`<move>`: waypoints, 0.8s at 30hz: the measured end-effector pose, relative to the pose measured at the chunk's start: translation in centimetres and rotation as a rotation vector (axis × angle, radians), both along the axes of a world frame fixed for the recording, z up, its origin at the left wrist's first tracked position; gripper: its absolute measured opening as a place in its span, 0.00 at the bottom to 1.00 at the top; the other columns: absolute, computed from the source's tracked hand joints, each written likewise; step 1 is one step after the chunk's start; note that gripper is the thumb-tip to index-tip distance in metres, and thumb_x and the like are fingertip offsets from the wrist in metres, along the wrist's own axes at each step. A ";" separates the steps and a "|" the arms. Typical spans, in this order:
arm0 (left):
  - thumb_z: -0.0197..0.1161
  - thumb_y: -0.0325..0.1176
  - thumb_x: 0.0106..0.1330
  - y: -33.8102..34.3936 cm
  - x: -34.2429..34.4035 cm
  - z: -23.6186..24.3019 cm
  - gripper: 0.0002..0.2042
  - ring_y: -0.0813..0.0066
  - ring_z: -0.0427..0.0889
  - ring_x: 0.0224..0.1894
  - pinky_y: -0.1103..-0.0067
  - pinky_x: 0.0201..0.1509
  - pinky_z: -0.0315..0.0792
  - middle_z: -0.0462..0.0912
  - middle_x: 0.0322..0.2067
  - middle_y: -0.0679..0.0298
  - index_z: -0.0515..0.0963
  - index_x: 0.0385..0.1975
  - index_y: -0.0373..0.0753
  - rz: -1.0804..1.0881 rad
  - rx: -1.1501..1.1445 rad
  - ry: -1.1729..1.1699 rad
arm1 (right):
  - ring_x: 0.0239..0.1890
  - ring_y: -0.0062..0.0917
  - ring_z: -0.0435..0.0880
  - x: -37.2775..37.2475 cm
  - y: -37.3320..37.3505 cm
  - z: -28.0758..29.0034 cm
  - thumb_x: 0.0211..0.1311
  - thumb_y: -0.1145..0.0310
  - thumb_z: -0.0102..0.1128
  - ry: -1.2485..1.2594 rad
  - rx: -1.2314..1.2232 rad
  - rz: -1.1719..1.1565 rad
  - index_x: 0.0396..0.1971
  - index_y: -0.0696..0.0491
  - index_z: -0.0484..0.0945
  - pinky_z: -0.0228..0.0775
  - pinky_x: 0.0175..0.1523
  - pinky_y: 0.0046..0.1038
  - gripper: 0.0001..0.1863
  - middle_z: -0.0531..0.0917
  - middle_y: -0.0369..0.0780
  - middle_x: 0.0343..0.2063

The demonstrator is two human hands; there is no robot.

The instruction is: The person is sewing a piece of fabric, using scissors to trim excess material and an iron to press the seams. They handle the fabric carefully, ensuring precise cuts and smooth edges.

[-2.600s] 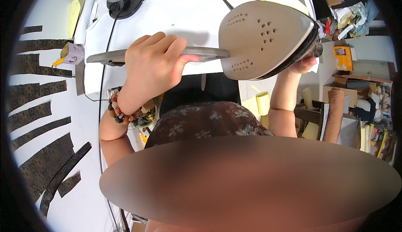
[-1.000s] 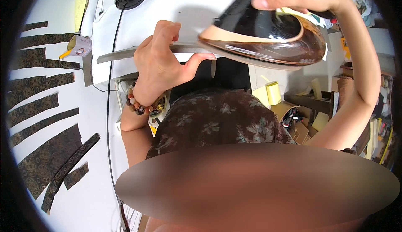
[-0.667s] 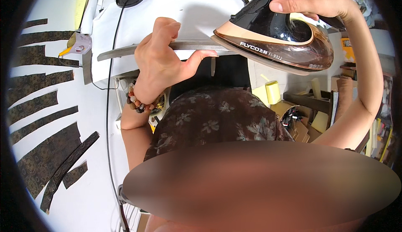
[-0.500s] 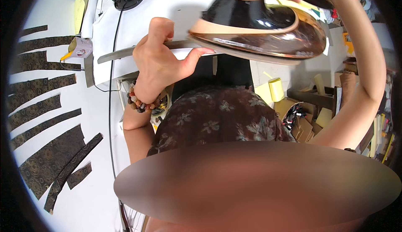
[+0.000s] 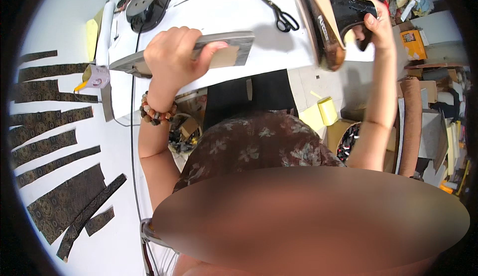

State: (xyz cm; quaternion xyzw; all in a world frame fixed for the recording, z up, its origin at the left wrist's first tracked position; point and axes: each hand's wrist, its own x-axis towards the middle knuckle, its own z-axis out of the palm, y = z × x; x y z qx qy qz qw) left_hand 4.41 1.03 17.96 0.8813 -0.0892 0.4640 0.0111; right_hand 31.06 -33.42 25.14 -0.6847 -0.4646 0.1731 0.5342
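The left hand (image 5: 172,57) clenches a grey strip (image 5: 234,44) over the tabletop (image 5: 264,52); the raised right hand (image 5: 376,24) grasps the iron (image 5: 328,22), tilted on edge.

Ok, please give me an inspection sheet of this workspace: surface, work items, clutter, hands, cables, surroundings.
Surface: white table.
Work items: grey flat strip; clothes iron, lifted and tilted.
Clutter: scissors, dark patterned fabric strips, second iron.
Hands: left hand grips the strip; right hand holds the iron handle.
Cables: black cord hangs down the table edge.
Surroundings: boxes and rolls at right.
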 end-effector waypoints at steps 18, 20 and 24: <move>0.83 0.42 0.49 1.7 -0.8 3.0 0.18 0.68 0.76 0.18 0.79 0.23 0.68 0.81 0.19 0.64 0.81 0.23 0.38 -0.047 -0.224 -0.144 | 0.15 0.14 0.74 -7.6 8.5 -4.3 0.69 0.56 0.67 0.116 0.342 0.091 0.54 0.63 0.77 0.66 0.21 0.19 0.26 0.79 0.35 0.19; 0.82 0.39 0.50 1.2 -1.3 3.6 0.15 0.68 0.78 0.19 0.79 0.25 0.70 0.82 0.20 0.62 0.83 0.25 0.37 0.004 -0.197 -0.116 | 0.16 0.15 0.76 -8.0 7.4 -6.2 0.66 0.55 0.70 0.090 0.357 0.076 0.54 0.64 0.77 0.68 0.22 0.18 0.29 0.82 0.38 0.23; 0.83 0.45 0.49 0.0 -2.2 4.5 0.18 0.69 0.76 0.18 0.79 0.24 0.69 0.80 0.19 0.65 0.82 0.23 0.39 0.058 -0.051 -0.110 | 0.17 0.21 0.80 -8.2 5.9 -8.1 0.60 0.48 0.74 0.122 0.576 0.016 0.52 0.68 0.77 0.74 0.22 0.23 0.37 0.85 0.46 0.31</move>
